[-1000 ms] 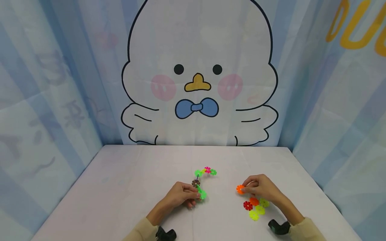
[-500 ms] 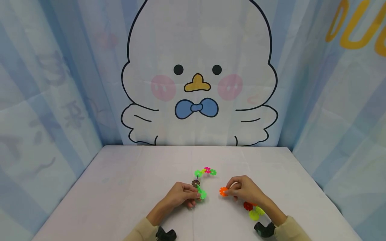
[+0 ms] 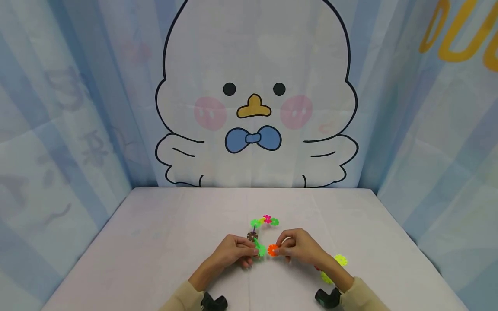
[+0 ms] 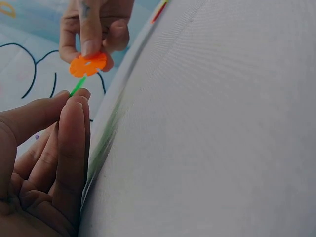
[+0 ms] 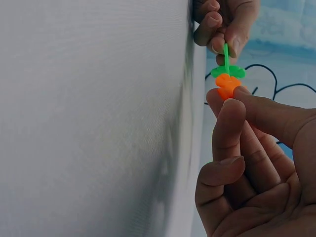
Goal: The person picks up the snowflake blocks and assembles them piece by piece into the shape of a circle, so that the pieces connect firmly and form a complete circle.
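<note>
Between thumb and fingers, my left hand (image 3: 233,250) pinches the green end of a chain of notched plastic snowflake discs. The chain bends away over the table through a brown disc (image 3: 252,236), another green one (image 3: 255,223) and a pink one (image 3: 266,219). My right hand (image 3: 299,247) pinches an orange snowflake disc (image 3: 272,250) just right of the green end disc (image 3: 262,250). In the left wrist view the orange disc (image 4: 88,64) lies right at the green edge (image 4: 78,86); whether they touch I cannot tell. Fingertips cover part of both discs.
Loose yellow discs (image 3: 341,260) lie near my right forearm, which hides part of that pile. A black wrist device (image 3: 328,298) sits at each cuff. The white table (image 3: 155,242) ends at a curtain with a cartoon bird (image 3: 253,52).
My right hand has carried the orange disc leftward from beside the loose pile up to the green end disc. The left hand and the chain have stayed in place.
</note>
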A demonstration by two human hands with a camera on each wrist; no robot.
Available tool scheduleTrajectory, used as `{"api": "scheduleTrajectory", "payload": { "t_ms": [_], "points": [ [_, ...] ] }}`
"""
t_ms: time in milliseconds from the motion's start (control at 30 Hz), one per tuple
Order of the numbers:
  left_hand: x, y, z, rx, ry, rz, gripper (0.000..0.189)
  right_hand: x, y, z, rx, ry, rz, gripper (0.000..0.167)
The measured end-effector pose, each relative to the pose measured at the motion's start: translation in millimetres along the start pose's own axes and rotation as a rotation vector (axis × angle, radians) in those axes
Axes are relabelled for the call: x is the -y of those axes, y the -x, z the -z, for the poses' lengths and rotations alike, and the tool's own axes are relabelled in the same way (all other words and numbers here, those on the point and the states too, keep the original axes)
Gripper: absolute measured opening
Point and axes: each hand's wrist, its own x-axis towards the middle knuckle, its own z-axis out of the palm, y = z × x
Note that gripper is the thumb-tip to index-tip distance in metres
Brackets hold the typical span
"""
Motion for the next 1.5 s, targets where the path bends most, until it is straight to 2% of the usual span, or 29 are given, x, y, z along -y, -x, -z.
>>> {"api": "scheduleTrajectory", "payload": {
  "t_ms": [267, 500, 767, 1267, 1500],
  "points": [
    [-1.5, 1.6, 1.3, -0.002, -0.003, -0.005, 0.02, 1, -3.5, -6, -0.003, -0.022, -0.036, 0.013],
    [-0.8, 0.9, 2.5, -0.003, 0.012, 0.001, 0.02, 0, -4.1, -8, -0.014, 0.005, -0.046, 0.011],
    [-0.2, 0.7, 3.0, 0.003, 0.038, 0.004, 0.02, -2, -4.1, -10, -0.028, 0.003, -0.05, 0.016],
    [-1.6, 1.2, 3.7, 0.002, 0.045, 0.005, 0.023, 2, -3.0, -18, -0.057, 0.071, -0.003, 0.013],
    [-0.9, 2.3, 3.3, 0.006, 0.059, -0.004, 0.022, 1, -2.1, -20, -0.055, 0.067, 0.025, 0.012]
  ]
}}
